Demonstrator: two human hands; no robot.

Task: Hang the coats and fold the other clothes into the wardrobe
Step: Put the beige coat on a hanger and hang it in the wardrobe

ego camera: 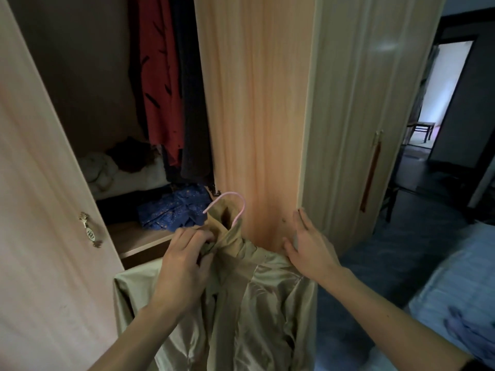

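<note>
Coat: an olive-gold satin coat point(257, 311) hangs low in the middle of the view, in front of the open wardrobe, its collar bunched at the top and its body falling out of the lower edge of the view.
Hanger: a pink hanger point(232, 201) has its hook standing up out of the coat's collar, free of any rail; the rest of it is hidden inside the fabric.
Left hand: the left hand point(184, 261) is at the collar, fingers point(199, 238) curled and closed on a fold of the coat just left of the hook.
Right hand: the right hand point(308, 247) is at the coat's right shoulder, fingers point(304, 220) spread and straight, gripping nothing; the thumb side touches the fabric, and whether the fingertips touch the panel behind cannot be told.
Wardrobe: the wardrobe point(257, 103) has an orange-toned upright panel straight behind the coat, and an open compartment to its left.
Left door: the pale door point(40, 210) stands open at the left edge, with a small brass handle point(90, 231) on it.
Hanging clothes: a red garment with dark marks point(160, 84) and a dark garment point(192, 116) hang side by side at the compartment's right.
Shelf: the shelf point(134, 239) carries a crumpled blue patterned cloth point(174, 210); behind it lie white and dark bundles point(117, 167), too dim to make out.
Right side: a closed cream door point(359, 129), then a blue bed point(455, 285) at the lower right.
</note>
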